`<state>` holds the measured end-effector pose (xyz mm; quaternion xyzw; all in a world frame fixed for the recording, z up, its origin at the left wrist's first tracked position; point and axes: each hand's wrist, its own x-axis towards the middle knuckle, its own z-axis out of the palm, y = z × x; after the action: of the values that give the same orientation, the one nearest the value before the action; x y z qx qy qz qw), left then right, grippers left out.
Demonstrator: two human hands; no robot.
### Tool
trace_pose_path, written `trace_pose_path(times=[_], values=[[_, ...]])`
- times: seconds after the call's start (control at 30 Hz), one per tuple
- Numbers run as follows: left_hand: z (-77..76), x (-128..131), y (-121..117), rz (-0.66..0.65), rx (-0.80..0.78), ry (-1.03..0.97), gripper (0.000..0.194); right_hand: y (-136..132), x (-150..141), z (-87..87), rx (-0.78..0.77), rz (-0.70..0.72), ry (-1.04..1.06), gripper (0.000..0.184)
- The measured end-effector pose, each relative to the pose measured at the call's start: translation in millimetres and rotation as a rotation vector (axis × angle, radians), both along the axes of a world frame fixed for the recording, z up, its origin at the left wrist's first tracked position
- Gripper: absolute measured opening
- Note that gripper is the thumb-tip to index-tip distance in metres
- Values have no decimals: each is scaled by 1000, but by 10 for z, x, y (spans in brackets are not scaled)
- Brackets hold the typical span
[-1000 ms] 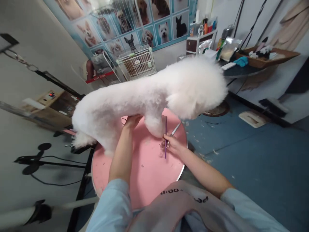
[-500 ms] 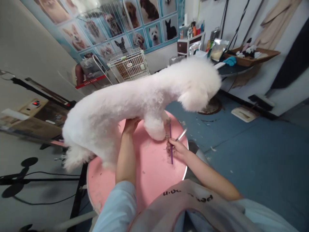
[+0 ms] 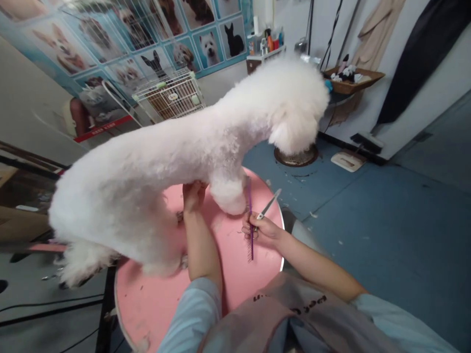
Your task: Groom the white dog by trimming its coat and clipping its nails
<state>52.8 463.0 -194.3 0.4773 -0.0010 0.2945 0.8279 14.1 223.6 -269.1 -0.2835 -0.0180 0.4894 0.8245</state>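
Observation:
A fluffy white dog stands on a round pink table, head to the right. My left hand reaches up under its chest beside the front leg, fingers curled into the fur. My right hand is closed on a purple comb held upright against the front leg, and on silver scissors that point up and right.
A wire cage stands by the wall of dog pictures. A shelf with bottles and a wooden tray sit at the back right. Blue floor with fur clippings lies right of the table. A black stand frame runs along the table's left.
The view has swung left and closer, so the dog fills more of the frame. My right hand with comb and scissors stays at the front leg; my left hand stays under the chest.

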Motion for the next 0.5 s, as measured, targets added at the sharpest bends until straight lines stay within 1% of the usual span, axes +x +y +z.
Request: trace_pose_path(times=[0.03, 0.07, 0.1, 0.17, 0.2, 0.23, 0.27, 0.3, 0.33, 0.37, 0.43, 0.47, 0.5], values=[[-1, 7, 2, 2, 8, 0, 37, -10, -4, -9, 20, -54, 32, 25], [0, 15, 6, 5, 19, -1, 36, -23, -7, -22, -9, -92, 75, 24], [4, 21, 9, 11, 30, -2, 35, -37, -7, -41, -74, -91, 115, 22], [17, 30, 13, 27, 44, -2, 34, -60, -8, -84, -197, 1, 146, 19], [25, 33, 14, 35, 47, 2, 34, -69, -9, -104, -204, 39, 138, 19], [32, 33, 15, 42, 50, 9, 34, -77, -13, -120, -167, 46, 127, 20], [37, 32, 17, 48, 53, 20, 34, -83, -20, -131, -104, 16, 124, 21], [41, 29, 19, 53, 57, 32, 34, -86, -29, -138, -55, -38, 134, 22], [42, 26, 22, 58, 60, 41, 34, -83, -41, -143, -50, -87, 152, 22], [42, 23, 25, 64, 64, 47, 34, -73, -58, -146, -98, -105, 174, 20], [40, 15, 33, 76, 68, 56, 35, -28, -110, -156, -258, -61, 194, 16], [39, 11, 37, 82, 69, 60, 35, 2, -144, -164, -305, -39, 192, 15], [38, 7, 40, 87, 67, 63, 36, 33, -184, -174, -311, -40, 192, 15]])
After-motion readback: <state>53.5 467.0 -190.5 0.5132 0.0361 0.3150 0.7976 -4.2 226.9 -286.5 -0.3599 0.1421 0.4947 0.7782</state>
